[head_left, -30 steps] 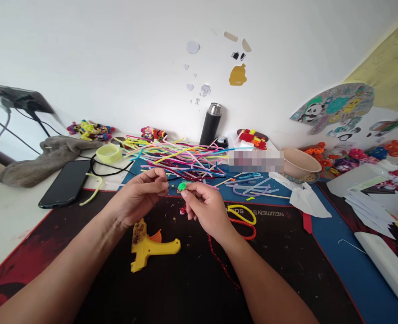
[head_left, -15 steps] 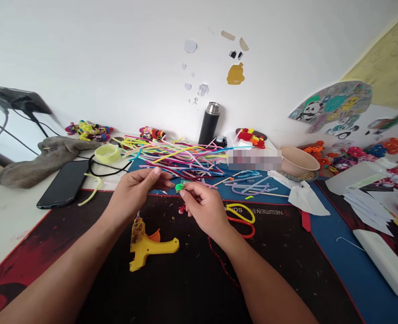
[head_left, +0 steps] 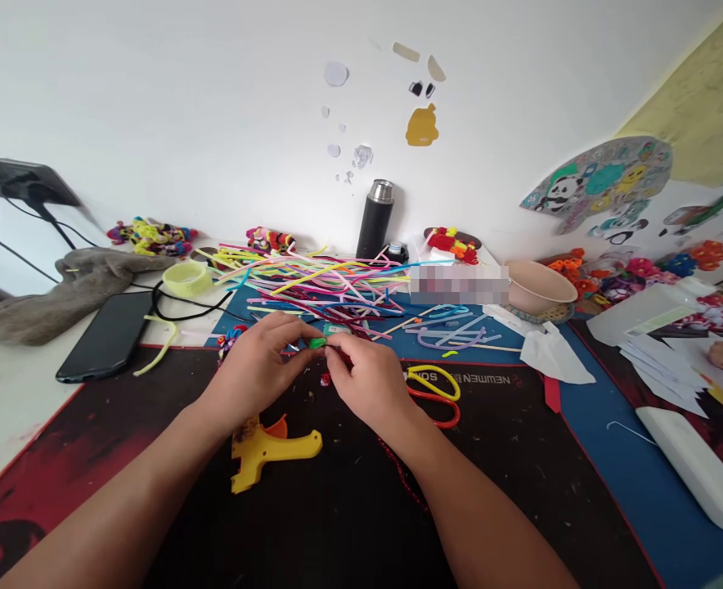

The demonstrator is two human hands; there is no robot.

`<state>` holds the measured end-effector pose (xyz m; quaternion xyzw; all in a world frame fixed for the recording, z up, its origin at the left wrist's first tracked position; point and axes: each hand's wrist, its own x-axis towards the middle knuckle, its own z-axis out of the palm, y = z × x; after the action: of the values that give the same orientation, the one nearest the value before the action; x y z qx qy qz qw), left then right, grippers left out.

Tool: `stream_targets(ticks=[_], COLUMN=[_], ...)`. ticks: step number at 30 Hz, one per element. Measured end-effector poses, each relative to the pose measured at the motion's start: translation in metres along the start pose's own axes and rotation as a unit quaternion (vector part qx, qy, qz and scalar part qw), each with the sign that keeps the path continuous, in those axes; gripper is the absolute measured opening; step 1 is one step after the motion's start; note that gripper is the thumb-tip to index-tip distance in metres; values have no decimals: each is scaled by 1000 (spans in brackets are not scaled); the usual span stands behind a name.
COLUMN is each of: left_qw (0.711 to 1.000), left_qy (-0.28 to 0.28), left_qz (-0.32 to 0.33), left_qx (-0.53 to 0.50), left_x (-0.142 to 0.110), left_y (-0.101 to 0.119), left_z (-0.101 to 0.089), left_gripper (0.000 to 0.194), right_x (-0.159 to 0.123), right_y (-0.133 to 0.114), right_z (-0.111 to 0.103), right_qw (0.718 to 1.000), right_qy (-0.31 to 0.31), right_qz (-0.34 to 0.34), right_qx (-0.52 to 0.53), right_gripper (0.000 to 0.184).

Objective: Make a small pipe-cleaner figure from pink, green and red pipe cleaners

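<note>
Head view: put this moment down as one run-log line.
left hand: pinching green piece | right hand: pinching green piece | yellow glue gun: lying on dark mat | coloured strips: heaped beyond hands

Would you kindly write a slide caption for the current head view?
The left hand and right hand hold a green piece between them, glue gun and pipe cleaners nearby.

Glue gun (head_left: 268,451) lay on mat (head_left: 312,528). From it: scissors (head_left: 438,395) sat right, phone (head_left: 107,337) back-left, pipe cleaners (head_left: 325,282) behind, flask (head_left: 374,225) farther behind, bowl (head_left: 539,293) back-right; small piece (head_left: 317,343) between left hand (head_left: 260,360) and right hand (head_left: 366,372), just behind.
</note>
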<state>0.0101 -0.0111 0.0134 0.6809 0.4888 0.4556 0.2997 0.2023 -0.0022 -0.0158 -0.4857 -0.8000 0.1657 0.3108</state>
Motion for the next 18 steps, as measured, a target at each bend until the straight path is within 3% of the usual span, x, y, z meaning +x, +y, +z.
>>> stream_targets(ticks=[3, 9, 18], left_qw=[1000, 995, 997], left_qy=[1, -7, 2], left_qz=[-4, -97, -64], left_qx=[25, 16, 38], left_x=[-1, 0, -2], left_y=[-2, -13, -13], left_z=[1, -3, -4], left_gripper=[7, 18, 26], right_x=[0, 1, 2], right_y=[-1, -3, -4], right_z=[0, -3, -6], right_qw=[1000, 999, 1000], right_qy=[-6, -18, -20], right_qz=[6, 17, 12], right_qx=[5, 24, 18], right_gripper=[18, 26, 17])
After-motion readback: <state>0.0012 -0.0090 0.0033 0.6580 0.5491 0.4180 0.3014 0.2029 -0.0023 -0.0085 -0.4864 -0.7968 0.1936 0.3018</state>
